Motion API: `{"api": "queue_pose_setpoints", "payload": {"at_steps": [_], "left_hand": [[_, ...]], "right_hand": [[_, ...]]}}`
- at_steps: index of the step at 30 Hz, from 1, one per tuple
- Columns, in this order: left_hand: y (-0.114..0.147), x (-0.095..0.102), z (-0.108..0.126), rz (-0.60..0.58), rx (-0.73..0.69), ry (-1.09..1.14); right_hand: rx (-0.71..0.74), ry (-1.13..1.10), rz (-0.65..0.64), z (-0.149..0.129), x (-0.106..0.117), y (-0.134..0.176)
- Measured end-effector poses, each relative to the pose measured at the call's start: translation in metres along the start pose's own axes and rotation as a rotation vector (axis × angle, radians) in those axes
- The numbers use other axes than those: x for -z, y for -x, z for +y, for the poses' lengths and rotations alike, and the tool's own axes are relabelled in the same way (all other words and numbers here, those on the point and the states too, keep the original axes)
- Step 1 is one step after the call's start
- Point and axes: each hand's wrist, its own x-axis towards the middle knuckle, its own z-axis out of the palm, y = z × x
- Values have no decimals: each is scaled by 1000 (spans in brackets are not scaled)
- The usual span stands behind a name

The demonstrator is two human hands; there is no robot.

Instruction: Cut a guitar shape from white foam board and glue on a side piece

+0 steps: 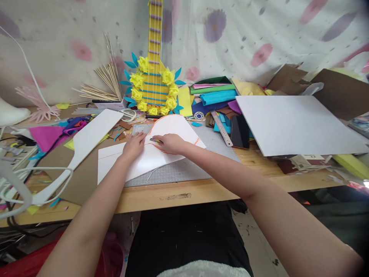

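A white foam board [144, 165] with an orange curved outline lies on a grey cutting mat [221, 146]. My left hand [135, 144] rests flat on the board, left of the outline's narrow part, fingers stretched out. Closed round a utility knife [156, 141], my right hand [171, 144] holds its blade end against the board, pointing left beside the orange line. The knife's handle is mostly hidden in the hand. Behind the board stands a yellow guitar-shaped craft piece [155, 79] with yellow paper flowers and blue leaves.
To the right are a steel ruler [221, 129], a dark phone-like slab [240, 131] and a large white board [296, 125] reaching near the table edge. A cut white strip [89, 134], brown cardboard [77, 181] and a white cable [70, 175] lie left. Wooden sticks [108, 82] stand behind.
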Motion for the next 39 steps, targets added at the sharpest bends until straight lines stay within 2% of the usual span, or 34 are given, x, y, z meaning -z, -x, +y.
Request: {"api": "queue_pose_setpoints", "payload": {"at_steps": [3,9,13,22,33,39], "left_hand": [[3,-7,-3,22,-1,36],[5,-8,-6,160,50,52],[5,-8,-5,137,22,49],[4,-11,-8,164,49,78],[4,-11,-7,142,27,46],[4,-12,-7,111,4,6]], "right_hand": [[35,66,-30,-5,2,0],[151,184,-20,-2,6,1],[224,265,-38,5,11,-7],[395,366,-79,20,18,-25],[455,384,-94,20,21,-35],[390,451,-188,4,30,-35]]}}
